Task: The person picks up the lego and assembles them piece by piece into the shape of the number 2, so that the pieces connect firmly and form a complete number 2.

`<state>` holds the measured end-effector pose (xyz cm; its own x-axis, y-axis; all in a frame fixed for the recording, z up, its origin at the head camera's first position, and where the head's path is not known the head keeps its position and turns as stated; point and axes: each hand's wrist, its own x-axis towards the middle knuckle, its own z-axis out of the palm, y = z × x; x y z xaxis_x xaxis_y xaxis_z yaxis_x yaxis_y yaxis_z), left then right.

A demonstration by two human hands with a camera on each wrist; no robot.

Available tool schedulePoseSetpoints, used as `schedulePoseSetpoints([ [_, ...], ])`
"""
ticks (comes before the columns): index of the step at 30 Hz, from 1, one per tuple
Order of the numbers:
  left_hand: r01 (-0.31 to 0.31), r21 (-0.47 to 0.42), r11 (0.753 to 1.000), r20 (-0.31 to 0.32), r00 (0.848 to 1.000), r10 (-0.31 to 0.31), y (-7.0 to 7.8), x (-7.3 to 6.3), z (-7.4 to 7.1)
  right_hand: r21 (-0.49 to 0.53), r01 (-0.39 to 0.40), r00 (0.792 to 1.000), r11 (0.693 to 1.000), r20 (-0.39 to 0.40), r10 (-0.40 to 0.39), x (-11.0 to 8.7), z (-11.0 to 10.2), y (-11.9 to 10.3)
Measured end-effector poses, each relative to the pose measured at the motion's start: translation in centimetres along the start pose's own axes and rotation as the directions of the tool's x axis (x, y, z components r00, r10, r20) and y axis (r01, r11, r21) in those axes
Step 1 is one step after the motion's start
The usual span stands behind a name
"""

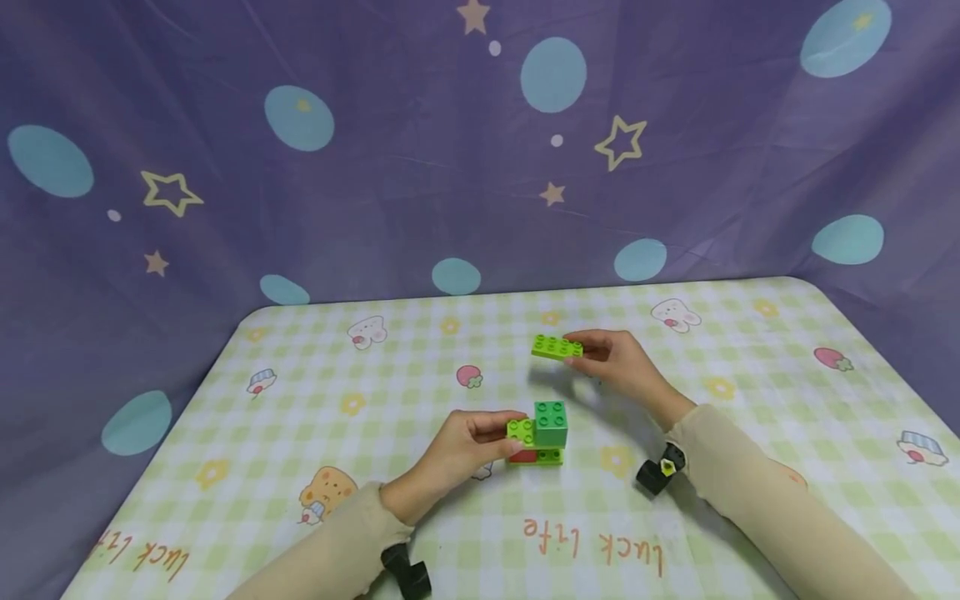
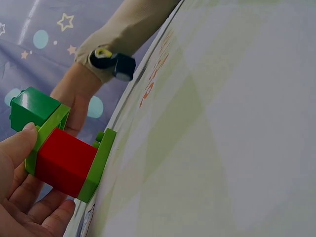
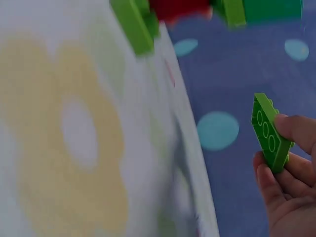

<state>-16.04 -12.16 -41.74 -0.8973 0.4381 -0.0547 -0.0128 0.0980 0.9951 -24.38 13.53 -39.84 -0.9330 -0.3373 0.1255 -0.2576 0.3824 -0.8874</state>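
My left hand (image 1: 457,447) grips the side of a small stack of toy building bricks at the middle of the table. A red brick (image 2: 66,163) lies between a lower lime-green plate (image 2: 100,165) and an upper lime-green plate (image 1: 520,431). One square dark green brick (image 1: 551,423) tops the upper plate at its right end; the studs at its left end show bare. Farther back and to the right, my right hand (image 1: 621,365) pinches one end of a loose lime-green plate (image 1: 552,347), held above the cloth. Its hollow underside with round tubes shows in the right wrist view.
A green-and-white checked cloth (image 1: 405,358) with printed flowers and fruit covers the table. Behind the back edge hangs a purple curtain (image 1: 405,183) with stars and blue dots. Dark wrist devices are strapped at both sleeves, one (image 1: 660,471) close over the cloth.
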Motion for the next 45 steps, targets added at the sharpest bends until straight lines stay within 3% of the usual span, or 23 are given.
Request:
schedulePoseSetpoints([
  [13, -0.027, -0.007, 1.000, 0.033, 0.999, 0.028, -0.1, 0.2, -0.1, 0.129, 0.108, 0.993, 0.986, 0.025, -0.113, -3.7, 1.2, -3.5],
  [29, -0.020, -0.018, 1.000, 0.030, 0.999, 0.021, 0.2, 0.1, 0.0, 0.125, 0.248, 0.961, 0.961, 0.096, -0.260, -5.9, 2.2, -4.6],
  [45, -0.028, -0.028, 0.999, 0.037, 0.999, 0.029, 0.1, -0.1, -0.1, 0.173, 0.210, 0.969, 0.962, 0.094, -0.228, -6.2, 3.0, -4.5],
])
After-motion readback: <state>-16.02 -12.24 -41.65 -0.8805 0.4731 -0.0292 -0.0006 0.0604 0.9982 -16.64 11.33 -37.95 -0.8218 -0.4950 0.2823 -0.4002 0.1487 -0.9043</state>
